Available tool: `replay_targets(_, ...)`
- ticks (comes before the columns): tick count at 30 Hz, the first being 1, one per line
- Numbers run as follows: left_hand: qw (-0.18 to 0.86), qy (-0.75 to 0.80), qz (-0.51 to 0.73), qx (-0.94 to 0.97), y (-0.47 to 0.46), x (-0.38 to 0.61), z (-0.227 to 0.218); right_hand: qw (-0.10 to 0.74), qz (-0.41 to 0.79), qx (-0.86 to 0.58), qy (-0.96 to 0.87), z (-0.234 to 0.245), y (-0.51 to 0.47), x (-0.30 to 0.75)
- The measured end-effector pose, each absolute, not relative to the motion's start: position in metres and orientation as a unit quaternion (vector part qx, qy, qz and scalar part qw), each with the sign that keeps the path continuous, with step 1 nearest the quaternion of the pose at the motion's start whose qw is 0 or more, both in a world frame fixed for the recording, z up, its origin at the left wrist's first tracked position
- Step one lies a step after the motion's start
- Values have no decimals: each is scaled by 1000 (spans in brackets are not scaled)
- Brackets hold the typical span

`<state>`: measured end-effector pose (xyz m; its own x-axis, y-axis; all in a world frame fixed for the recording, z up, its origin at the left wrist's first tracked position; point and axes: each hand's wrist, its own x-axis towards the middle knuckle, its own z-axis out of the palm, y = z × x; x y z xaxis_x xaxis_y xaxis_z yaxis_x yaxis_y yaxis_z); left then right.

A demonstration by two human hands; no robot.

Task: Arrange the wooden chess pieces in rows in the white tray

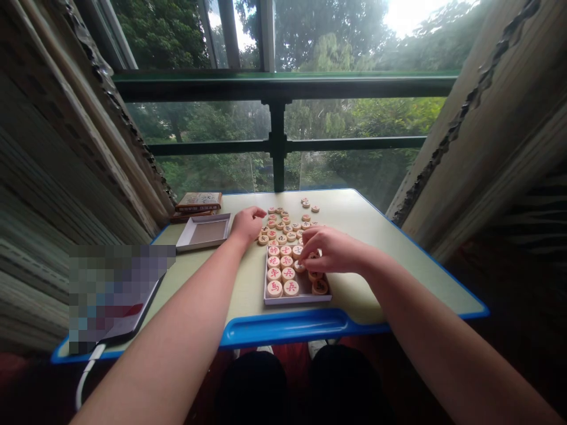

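Our left hand point(248, 224) rests at the left edge of the pile point(287, 227) of chess discs near the far edge of the counter point(398, 260). Its grip is curled onto the pile, and we cannot tell whether it holds a disc. Our right hand point(332, 249) lies over the far right part of the tray point(296, 300), which sits at the near edge and holds rows of discs point(280, 274). Its grip bends down onto them; we cannot tell whether it is clamped. A lid point(182, 242) and a box point(198, 202) lie toward the far left corner.
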<state>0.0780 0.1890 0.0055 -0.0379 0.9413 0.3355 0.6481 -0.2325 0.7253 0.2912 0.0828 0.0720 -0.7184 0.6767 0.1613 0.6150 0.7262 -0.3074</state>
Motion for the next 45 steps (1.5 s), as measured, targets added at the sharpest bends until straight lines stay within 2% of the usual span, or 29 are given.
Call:
replay_targets(10,183,600,408,664,194,79,2,126,88,-392,-907,66,82,284)
replay_targets(16,186,600,413,660,193,79,3,118,113,-393,-905,69,83,284)
replay_targets(21,183,602,409,661,192,80,4,145,140,-398,-895,74,86,287)
replay_targets(24,186,601,397,668,189,82,5,216,89,-492,-839,75,98,297)
replay_targets(26,204,600,379,674,185,85,8,231,28,-593,-771,73,109,307)
replay_targets(28,229,595,365,679,180,89,12,176,14,-664,-727,70,117,319)
replay_targets(33,247,555,356,710,164,99,28,65,143,-689,-708,72,114,333)
replay_targets(38,248,446,319,799,150,107,39,60,162,-643,-746,78,103,327)
replay_targets(45,262,457,231,818,145,111,39,87,153,-622,-763,67,112,323)
